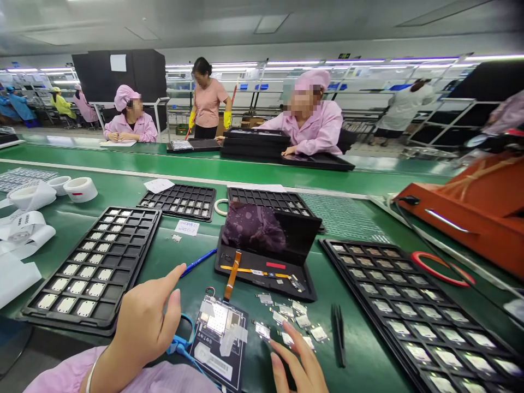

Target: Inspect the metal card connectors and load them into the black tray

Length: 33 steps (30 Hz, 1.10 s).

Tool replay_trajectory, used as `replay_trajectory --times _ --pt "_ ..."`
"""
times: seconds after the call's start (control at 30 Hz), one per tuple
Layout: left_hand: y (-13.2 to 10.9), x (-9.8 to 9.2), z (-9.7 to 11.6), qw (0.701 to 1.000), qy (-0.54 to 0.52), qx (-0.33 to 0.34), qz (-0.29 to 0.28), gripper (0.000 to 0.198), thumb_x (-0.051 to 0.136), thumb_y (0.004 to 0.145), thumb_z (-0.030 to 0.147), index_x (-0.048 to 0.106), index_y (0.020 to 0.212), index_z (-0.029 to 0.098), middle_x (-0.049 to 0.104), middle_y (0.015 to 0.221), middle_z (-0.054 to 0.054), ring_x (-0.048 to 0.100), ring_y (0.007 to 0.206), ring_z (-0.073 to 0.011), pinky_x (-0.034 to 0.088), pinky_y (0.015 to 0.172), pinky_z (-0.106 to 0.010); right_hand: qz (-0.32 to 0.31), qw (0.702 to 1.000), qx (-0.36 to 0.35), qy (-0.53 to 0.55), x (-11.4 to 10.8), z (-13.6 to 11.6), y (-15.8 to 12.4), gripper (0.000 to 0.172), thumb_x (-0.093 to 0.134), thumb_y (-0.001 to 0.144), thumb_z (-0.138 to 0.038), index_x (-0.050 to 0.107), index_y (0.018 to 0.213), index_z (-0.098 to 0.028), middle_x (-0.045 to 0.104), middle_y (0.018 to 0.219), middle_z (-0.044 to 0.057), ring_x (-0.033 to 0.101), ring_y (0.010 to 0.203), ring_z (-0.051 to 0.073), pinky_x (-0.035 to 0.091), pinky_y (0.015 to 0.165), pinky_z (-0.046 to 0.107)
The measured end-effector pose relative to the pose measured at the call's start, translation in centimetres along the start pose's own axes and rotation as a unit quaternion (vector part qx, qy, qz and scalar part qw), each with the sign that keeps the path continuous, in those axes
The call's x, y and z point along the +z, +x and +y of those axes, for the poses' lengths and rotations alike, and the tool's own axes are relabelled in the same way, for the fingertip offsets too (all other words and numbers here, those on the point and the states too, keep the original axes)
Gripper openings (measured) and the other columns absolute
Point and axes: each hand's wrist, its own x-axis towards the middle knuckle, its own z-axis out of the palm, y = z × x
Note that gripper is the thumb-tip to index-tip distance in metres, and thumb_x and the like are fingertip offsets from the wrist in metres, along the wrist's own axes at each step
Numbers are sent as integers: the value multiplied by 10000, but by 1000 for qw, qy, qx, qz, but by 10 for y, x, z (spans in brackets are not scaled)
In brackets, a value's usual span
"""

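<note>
My left hand [143, 316] is raised with its index finger stretched out and its thumb apart; nothing is in it. Its fingertip lies beside the end of a blue pen [200, 262]; whether they touch I cannot tell. My right hand [301, 363] is open, fingers spread over loose small metal shield pieces [302, 321], a fingertip close to one of them. Between the hands sits a black circuit-board assembly [219, 363] with clear tape and white labels. An orange flex cable [233, 275] joins it to a dark screen [270, 232] propped in a black tray.
Black trays of metal pieces stand left [137, 259] and right [393, 295], with others behind. Black tweezers [338, 335] lie right of the loose pieces. A blue cable [184, 344] runs beside the board. White tape rolls [81, 189] and an orange machine [462, 202] flank the bench; co-workers sit opposite.
</note>
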Motion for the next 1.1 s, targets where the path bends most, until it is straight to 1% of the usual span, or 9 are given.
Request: replay_trajectory --times 0.07,0.27,0.33,0.43,0.53,0.7,0.83,0.97,1.1 --pt "-1 2 1 1000 1 -2 -10 418 332 1006 291 674 1157 104 710 720 -17 634 554 -142 435 498 -284 0 1000 5 4 0 0 -1 180 545 945 -251 659 1077 -209 584 1349 136 635 1155 314 582 875 461" --pt "6 3 9 1000 -1 18 -18 428 328 1005 288 687 1122 85 668 643 2 609 514 -141 415 471 -302 0 1000 5 8 1 -1 0 170 560 939 -236 661 1074 -209 587 1351 135 636 1153 309 578 880 453" --pt "8 3 13 1000 2 21 -14 425 331 1008 283 671 1156 77 657 627 4 599 502 -135 404 464 -295 2 1000 6 8 0 -1 1 165 555 944 -231 661 1068 -203 587 1347 137 634 1154 307 573 886 451" --pt "7 2 15 1000 4 26 4 449 325 1015 292 585 1292 54 610 576 14 571 475 -130 375 446 -279 11 1000 9 10 0 -3 3 162 536 961 -244 660 1055 -202 595 1330 139 629 1156 302 563 886 443" --pt "5 1 16 1000 10 21 8 448 326 1016 284 545 1337 62 588 558 22 557 463 -127 362 438 -269 31 999 8 13 0 -7 6 173 510 981 -265 661 1035 -201 612 1300 141 631 1144 295 550 876 432" --pt "5 -3 20 995 -52 70 -43 447 325 994 238 484 1379 74 548 552 47 550 469 -119 373 443 -261 36 999 5 13 -1 -9 9 176 500 988 -264 657 1033 -201 618 1286 143 634 1131 289 535 884 430" --pt "4 -6 21 993 -70 85 -46 419 342 970 213 520 1326 82 537 547 52 526 443 -126 370 425 -272 38 999 4 17 -1 -9 10 170 495 989 -257 652 1031 -205 614 1289 140 626 1139 283 526 890 428" --pt "-2 -9 16 990 -89 105 -34 345 368 949 198 598 1194 121 654 662 8 601 523 -138 434 472 -282 40 999 2 19 0 -9 9 172 496 989 -252 651 1035 -193 605 1294 150 615 1148 290 521 889 434" --pt "-14 -16 6 994 -90 59 -15 296 407 960 171 628 1154 152 757 951 -34 710 781 -131 519 669 -244 30 999 13 34 -1 -12 10 160 511 978 -219 653 1031 -172 600 1293 170 617 1138 297 524 881 445"
